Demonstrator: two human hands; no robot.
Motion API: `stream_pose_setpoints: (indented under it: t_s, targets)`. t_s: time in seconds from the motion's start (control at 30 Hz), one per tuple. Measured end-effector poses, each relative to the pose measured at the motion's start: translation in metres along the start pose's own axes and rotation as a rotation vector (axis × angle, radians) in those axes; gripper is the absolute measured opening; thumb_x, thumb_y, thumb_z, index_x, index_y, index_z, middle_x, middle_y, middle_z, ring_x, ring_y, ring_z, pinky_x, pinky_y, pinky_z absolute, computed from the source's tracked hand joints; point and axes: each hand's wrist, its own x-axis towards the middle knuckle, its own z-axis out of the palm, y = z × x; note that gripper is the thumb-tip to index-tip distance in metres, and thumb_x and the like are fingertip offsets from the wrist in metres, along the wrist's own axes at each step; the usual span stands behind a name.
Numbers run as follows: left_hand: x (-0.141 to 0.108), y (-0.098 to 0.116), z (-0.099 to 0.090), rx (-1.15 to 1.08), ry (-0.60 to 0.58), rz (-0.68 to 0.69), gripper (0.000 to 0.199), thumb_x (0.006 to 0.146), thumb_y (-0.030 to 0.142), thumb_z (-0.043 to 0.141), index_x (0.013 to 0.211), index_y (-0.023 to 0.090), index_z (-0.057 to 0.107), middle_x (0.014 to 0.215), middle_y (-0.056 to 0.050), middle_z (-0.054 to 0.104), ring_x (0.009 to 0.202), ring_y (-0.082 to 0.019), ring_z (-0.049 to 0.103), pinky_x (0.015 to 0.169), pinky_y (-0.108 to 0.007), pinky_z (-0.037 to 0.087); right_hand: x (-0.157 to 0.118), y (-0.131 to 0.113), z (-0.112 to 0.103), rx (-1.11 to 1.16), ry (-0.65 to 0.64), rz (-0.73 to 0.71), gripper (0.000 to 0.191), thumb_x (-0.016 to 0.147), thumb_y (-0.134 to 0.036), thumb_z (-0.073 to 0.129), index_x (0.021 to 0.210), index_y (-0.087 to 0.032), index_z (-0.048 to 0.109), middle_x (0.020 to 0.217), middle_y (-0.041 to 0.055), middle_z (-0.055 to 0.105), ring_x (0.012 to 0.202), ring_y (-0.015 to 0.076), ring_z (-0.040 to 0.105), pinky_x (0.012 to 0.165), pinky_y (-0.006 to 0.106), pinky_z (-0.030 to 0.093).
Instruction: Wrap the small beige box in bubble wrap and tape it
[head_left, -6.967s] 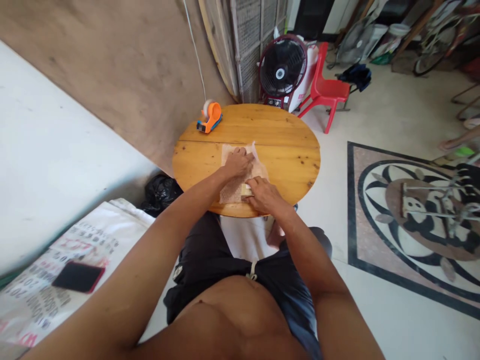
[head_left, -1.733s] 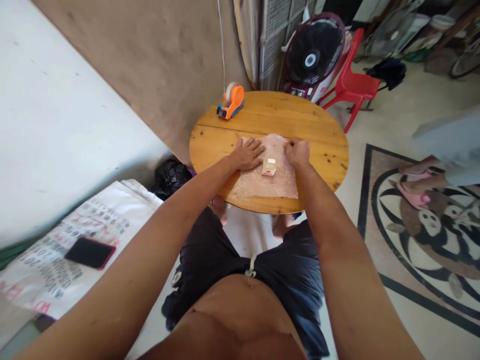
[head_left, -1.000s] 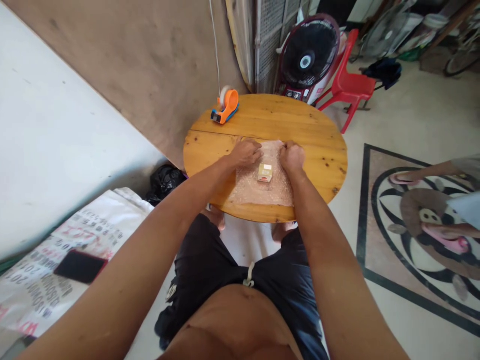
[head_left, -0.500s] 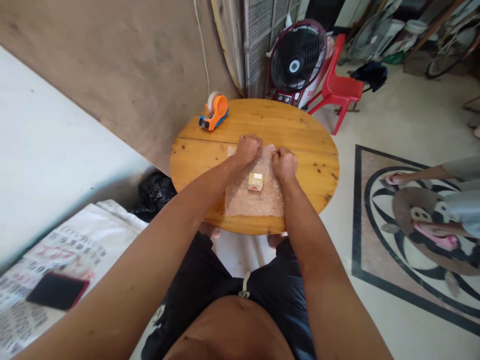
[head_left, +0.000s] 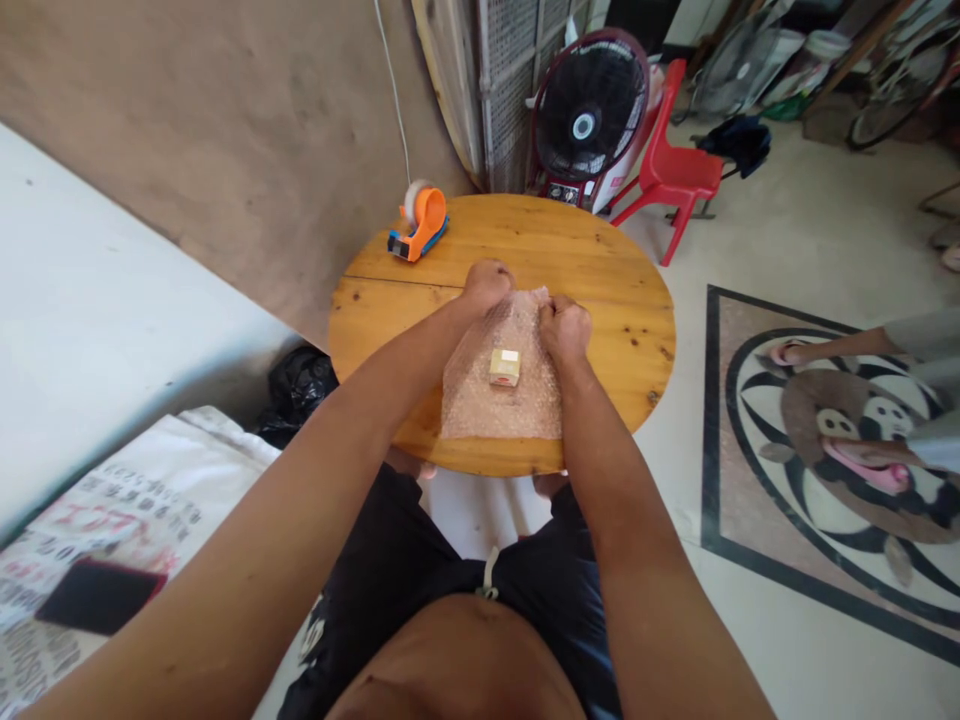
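A sheet of bubble wrap (head_left: 491, 415) lies on the round wooden table (head_left: 630, 270) in front of me. On the middle of the sheet sits a small yellowish box (head_left: 505, 368) with a white patch on top. My left hand (head_left: 489, 284) is closed on the sheet's far left corner. My right hand (head_left: 567, 326) grips the far right edge of the wrap, its fingers curled. The far edge of the sheet is partly lifted between both hands. Neither hand touches the box.
An orange tape dispenser (head_left: 421, 222) stands at the table's far left. Beyond the table are a fan (head_left: 585, 125) and a red chair (head_left: 679, 175). A phone (head_left: 101, 596) lies on a white printed sack (head_left: 161, 470) at left. Another person's legs show at right.
My left hand has drawn slightly up and left, pulling its corner of the bubble wrap. The wrap's left side now slants more. The right hand keeps its hold.
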Motion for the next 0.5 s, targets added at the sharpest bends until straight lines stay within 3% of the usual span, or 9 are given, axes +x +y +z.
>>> stream_pose_setpoints:
  t_s: [0.17, 0.23, 0.4, 0.5]
  targets:
    - [0.007, 0.006, -0.010, -0.355, -0.094, -0.124, 0.009, 0.078, 0.020, 0.065, 0.070, 0.018, 0.065, 0.066, 0.000, 0.060, 0.063, -0.011, 0.055, 0.065, -0.028, 0.047, -0.001, -0.002, -0.001, 0.003, 0.012, 0.008, 0.034, 0.098, -0.032, 0.046, 0.100, -0.014, 0.076, 0.104, 0.0170, 0.077, 0.090, 0.0258, 0.065, 0.081, 0.035, 0.043]
    - [0.007, 0.009, -0.014, -0.468, -0.093, -0.187, 0.019, 0.075, 0.010, 0.068, 0.062, 0.018, 0.057, 0.063, 0.003, 0.053, 0.061, -0.009, 0.052, 0.068, -0.027, 0.046, -0.001, -0.002, -0.001, 0.012, 0.016, 0.005, 0.034, 0.098, -0.032, 0.047, 0.100, -0.014, 0.076, 0.104, 0.0171, 0.077, 0.089, 0.0251, 0.064, 0.080, 0.034, 0.042]
    - [0.010, 0.015, -0.021, -0.651, -0.051, -0.357, 0.021, 0.081, 0.007, 0.064, 0.065, 0.018, 0.056, 0.070, 0.001, 0.060, 0.064, -0.010, 0.057, 0.074, -0.027, 0.049, -0.001, -0.001, 0.001, 0.005, 0.018, -0.005, 0.034, 0.099, -0.031, 0.046, 0.100, -0.014, 0.075, 0.103, 0.0175, 0.076, 0.088, 0.0247, 0.063, 0.079, 0.033, 0.041]
    - [0.014, 0.012, -0.020, -0.602, -0.046, -0.338, 0.019, 0.083, 0.010, 0.062, 0.067, 0.018, 0.057, 0.074, -0.001, 0.063, 0.068, -0.011, 0.061, 0.075, -0.027, 0.050, 0.000, -0.001, 0.001, 0.000, 0.016, -0.008, 0.034, 0.098, -0.031, 0.047, 0.099, -0.014, 0.076, 0.103, 0.0172, 0.076, 0.087, 0.0245, 0.063, 0.078, 0.033, 0.041]
